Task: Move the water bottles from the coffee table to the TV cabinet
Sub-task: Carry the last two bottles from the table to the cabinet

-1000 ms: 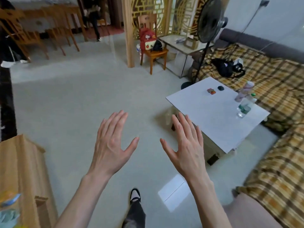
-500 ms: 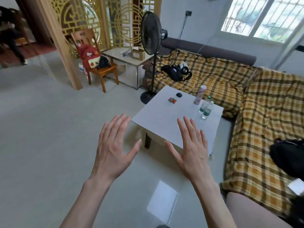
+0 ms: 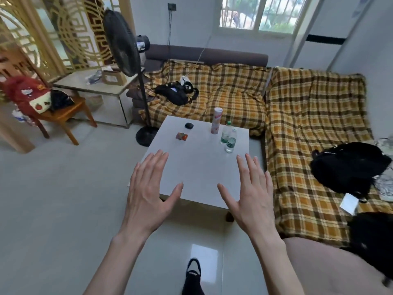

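Observation:
Two clear water bottles stand upright and close together near the far right corner of the white coffee table (image 3: 197, 167): one with a green cap (image 3: 225, 133), one with a white cap (image 3: 231, 141) just in front of it. My left hand (image 3: 148, 192) and my right hand (image 3: 251, 192) are held out flat over the table's near edge, palms down, fingers spread, holding nothing. Both hands are well short of the bottles. The TV cabinet is out of view.
A tall pink-and-white can (image 3: 217, 120), a small black case (image 3: 188, 125) and a small red packet (image 3: 181, 136) also sit on the table. A standing fan (image 3: 127, 60) is at the table's far left. A plaid-covered sofa (image 3: 308, 128) wraps behind and right.
The view has swung right and closer to the coffee table, which now lies straight ahead under my hands. The wooden cabinet seen at lower left one second ago has left the view.

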Action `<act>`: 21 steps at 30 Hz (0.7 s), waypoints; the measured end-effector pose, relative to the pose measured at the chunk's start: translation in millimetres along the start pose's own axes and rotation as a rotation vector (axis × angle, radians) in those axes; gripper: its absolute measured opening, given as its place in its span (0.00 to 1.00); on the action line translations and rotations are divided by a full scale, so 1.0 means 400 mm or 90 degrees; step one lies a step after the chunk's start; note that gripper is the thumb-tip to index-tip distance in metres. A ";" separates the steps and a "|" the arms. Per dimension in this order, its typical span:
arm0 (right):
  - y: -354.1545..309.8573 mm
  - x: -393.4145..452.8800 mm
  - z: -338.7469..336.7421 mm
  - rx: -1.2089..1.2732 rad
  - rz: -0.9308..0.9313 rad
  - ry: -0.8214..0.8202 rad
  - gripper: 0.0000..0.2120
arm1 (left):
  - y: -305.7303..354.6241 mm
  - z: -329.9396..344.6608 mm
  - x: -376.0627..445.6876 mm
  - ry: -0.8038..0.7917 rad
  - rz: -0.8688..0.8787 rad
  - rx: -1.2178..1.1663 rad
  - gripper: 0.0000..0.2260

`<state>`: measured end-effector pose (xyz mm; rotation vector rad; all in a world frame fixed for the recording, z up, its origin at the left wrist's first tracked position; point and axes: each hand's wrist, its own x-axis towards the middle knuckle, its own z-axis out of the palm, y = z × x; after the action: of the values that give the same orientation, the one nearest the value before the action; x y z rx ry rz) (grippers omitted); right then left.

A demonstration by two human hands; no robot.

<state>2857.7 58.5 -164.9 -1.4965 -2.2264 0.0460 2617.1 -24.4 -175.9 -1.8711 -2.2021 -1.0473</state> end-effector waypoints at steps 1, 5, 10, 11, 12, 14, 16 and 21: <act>0.006 0.038 0.012 -0.005 0.008 0.002 0.38 | -0.006 0.017 0.041 -0.002 0.001 -0.008 0.34; 0.025 0.197 0.057 -0.006 0.030 0.018 0.38 | -0.023 0.082 0.213 -0.014 0.012 -0.028 0.33; 0.052 0.364 0.121 -0.005 0.038 0.025 0.38 | -0.047 0.173 0.403 -0.029 0.031 -0.036 0.33; 0.056 0.393 0.131 -0.010 0.041 0.024 0.38 | -0.053 0.189 0.434 -0.033 0.034 -0.041 0.33; 0.060 0.420 0.141 -0.014 0.045 0.022 0.38 | -0.059 0.205 0.462 -0.038 0.039 -0.047 0.33; 0.067 0.471 0.161 -0.020 0.051 0.016 0.37 | -0.078 0.236 0.511 -0.050 0.048 -0.054 0.33; 0.074 0.516 0.181 -0.025 0.061 0.015 0.37 | -0.101 0.273 0.560 -0.072 0.058 -0.061 0.33; 0.106 0.624 0.253 -0.046 0.118 0.015 0.38 | -0.176 0.393 0.695 -0.124 0.079 -0.097 0.32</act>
<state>2779.0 319.0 -179.8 -1.7296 -2.0850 0.0060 2539.9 292.6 -199.1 -2.2325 -2.1226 -1.0810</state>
